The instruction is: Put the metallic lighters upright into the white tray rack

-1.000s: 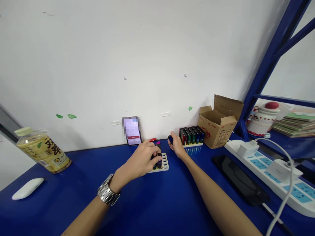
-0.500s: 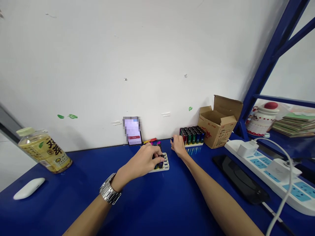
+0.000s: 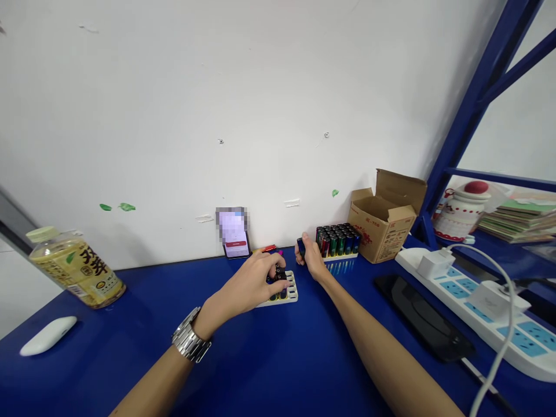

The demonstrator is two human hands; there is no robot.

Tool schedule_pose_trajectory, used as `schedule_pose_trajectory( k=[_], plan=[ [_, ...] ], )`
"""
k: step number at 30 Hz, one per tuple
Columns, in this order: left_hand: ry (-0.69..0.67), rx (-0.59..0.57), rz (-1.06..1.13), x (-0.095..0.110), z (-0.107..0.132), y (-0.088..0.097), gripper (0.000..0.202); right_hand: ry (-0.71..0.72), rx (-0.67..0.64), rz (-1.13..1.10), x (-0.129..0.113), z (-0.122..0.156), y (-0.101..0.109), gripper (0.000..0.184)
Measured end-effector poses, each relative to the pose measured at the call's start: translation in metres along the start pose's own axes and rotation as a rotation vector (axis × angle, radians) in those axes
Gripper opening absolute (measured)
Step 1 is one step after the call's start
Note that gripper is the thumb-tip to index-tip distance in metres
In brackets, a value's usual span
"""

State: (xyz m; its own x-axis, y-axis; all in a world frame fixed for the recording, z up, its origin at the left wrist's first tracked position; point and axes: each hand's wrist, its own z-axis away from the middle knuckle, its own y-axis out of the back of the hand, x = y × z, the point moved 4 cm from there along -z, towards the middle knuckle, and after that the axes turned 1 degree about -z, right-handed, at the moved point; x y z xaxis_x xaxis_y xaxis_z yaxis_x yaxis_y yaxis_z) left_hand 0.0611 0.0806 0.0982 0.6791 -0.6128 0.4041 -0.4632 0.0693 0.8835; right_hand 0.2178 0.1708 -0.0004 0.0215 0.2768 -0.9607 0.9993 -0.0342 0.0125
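Well, across our blue table [image 3: 143,324], a drink bottle [image 3: 76,269] sits well off to the left, out of the way of our hands. Our left hand [image 3: 247,284], watch [image 3: 190,343] on its wrist, curls its fingers [image 3: 271,269] over the lighters [image 3: 281,277] standing in a small white tray [image 3: 292,288], whose holes keep them upright; whether it grips one, we cannot tell. Our right hand [image 3: 310,260] is closed around a dark blue lighter [image 3: 300,246], just beside a full rack of lighters [image 3: 337,240] packed upright.
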Motion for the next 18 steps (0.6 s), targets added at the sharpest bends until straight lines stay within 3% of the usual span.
schedule_pose_trajectory(
  k=[5, 12, 15, 18],
  plan=[
    [0.126, 0.142, 0.049, -0.017, -0.006, 0.007, 0.036, 0.071, -0.092, -0.134, -0.017, 0.003, -0.005, 0.042],
    [0.390, 0.387, 0.131, -0.086, -0.009, 0.004, 0.039, 0.009, -0.141, -0.187, -0.017, 0.002, 0.001, 0.046],
    [0.440, 0.407, 0.267, -0.110, -0.008, -0.007, 0.041, -0.064, -0.187, -0.221, -0.014, 0.002, 0.002, 0.049],
    [0.454, 0.374, 0.255, -0.124, -0.004, -0.020, 0.041, -0.067, -0.230, -0.214, -0.014, 0.003, 0.000, 0.049]
  ],
)
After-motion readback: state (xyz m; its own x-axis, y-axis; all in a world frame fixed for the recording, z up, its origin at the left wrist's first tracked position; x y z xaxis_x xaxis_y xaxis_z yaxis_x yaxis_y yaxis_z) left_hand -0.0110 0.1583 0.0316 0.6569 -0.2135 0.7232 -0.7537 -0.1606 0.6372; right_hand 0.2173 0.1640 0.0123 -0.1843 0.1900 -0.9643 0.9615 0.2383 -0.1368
